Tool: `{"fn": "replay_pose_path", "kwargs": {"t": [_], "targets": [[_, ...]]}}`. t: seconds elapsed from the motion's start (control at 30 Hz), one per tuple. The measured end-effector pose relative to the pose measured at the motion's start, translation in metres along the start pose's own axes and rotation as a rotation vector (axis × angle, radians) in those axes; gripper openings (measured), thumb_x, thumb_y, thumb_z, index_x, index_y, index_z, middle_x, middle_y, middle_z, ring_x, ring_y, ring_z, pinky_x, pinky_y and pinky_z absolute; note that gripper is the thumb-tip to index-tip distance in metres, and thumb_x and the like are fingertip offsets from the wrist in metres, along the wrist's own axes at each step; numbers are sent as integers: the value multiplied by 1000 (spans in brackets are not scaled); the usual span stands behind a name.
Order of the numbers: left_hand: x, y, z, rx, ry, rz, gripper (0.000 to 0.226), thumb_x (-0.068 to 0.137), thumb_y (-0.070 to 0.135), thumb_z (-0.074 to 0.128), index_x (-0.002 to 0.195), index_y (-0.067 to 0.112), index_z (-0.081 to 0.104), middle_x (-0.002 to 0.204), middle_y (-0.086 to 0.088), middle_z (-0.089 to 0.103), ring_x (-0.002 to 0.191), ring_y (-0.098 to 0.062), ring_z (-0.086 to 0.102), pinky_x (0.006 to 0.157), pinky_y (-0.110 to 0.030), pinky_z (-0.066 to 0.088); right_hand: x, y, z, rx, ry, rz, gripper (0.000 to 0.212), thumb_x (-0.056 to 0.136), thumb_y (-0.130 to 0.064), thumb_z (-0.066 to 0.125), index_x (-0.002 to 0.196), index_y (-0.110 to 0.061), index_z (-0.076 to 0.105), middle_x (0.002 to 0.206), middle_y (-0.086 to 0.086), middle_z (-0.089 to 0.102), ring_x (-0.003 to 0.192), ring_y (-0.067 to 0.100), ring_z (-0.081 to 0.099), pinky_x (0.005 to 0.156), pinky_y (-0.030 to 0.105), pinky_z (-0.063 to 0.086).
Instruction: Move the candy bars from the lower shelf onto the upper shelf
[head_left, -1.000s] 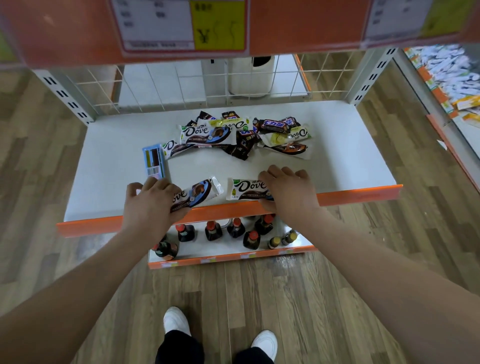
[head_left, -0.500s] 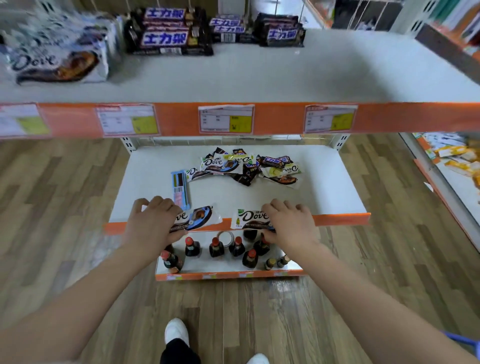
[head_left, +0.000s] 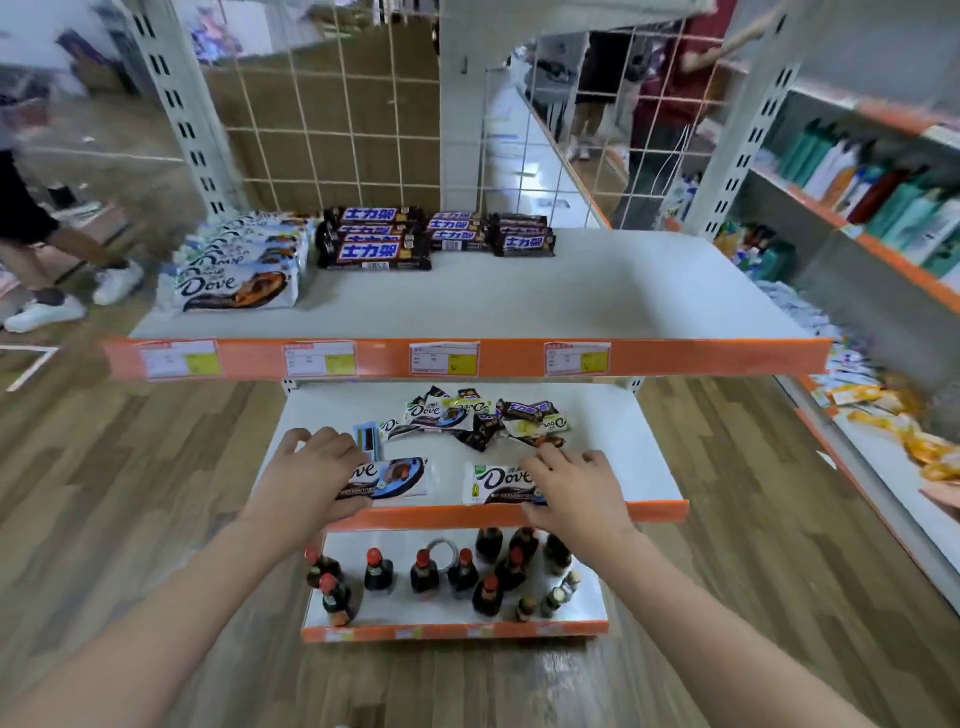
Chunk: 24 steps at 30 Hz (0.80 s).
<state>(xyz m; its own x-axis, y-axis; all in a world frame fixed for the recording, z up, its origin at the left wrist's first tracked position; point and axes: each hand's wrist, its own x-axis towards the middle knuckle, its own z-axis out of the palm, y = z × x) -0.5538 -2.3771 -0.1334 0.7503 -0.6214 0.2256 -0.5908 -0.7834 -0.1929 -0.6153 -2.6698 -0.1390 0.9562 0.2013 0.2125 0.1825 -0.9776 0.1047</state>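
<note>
My left hand (head_left: 311, 475) grips a white Dove bar with a blue patch (head_left: 390, 477) at the front of the lower shelf (head_left: 644, 467). My right hand (head_left: 576, 491) grips a second white Dove bar (head_left: 496, 483) beside it. A loose heap of candy bars (head_left: 478, 418) lies further back on the same shelf, with a small blue packet (head_left: 367, 437) to its left. On the upper shelf (head_left: 597, 296) stand a stack of Dove bars (head_left: 239, 267) at the left and rows of dark Snickers bars (head_left: 431, 236) behind.
Several dark bottles with red caps (head_left: 431, 571) and a tape roll (head_left: 441, 551) fill the bottom shelf. Another shelf unit with bottles (head_left: 878, 192) stands to the right. People's legs and shoes (head_left: 47, 291) show at the far left and behind the wire back.
The view has tilted upward, bringing the whole upper shelf and its stocked bars into sight. Both hands stay on their Dove bars at the lower shelf's front edge.
</note>
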Motion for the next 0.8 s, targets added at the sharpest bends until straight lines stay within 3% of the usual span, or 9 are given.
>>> {"fn": "replay_pose_path", "kwargs": {"t": [0.2, 0.63, 0.8], "targets": [[7, -12, -37, 95, 9, 67, 49, 40, 52, 87, 74, 21, 69, 74, 4, 63, 72, -20, 63, 64, -34, 49, 13, 5, -35, -19, 67, -27, 57, 29, -44, 89, 80, -25, 71, 77, -6, 68, 65, 16, 66, 55, 32, 53], [17, -35, -85, 83, 182, -58, 51, 52, 45, 86, 88, 15, 68, 88, -4, 66, 82, -25, 64, 70, -39, 49, 51, 22, -87, -61, 224, -95, 49, 42, -38, 87, 84, -20, 70, 81, -1, 67, 72, 22, 66, 62, 35, 52], [24, -46, -99, 74, 226, -87, 53, 50, 41, 88, 90, 12, 68, 81, -4, 62, 76, -27, 62, 66, -40, 48, 72, 22, -99, -73, 240, -107, 46, 48, -38, 85, 86, -19, 68, 81, -1, 64, 67, 23, 64, 62, 35, 51]]}}
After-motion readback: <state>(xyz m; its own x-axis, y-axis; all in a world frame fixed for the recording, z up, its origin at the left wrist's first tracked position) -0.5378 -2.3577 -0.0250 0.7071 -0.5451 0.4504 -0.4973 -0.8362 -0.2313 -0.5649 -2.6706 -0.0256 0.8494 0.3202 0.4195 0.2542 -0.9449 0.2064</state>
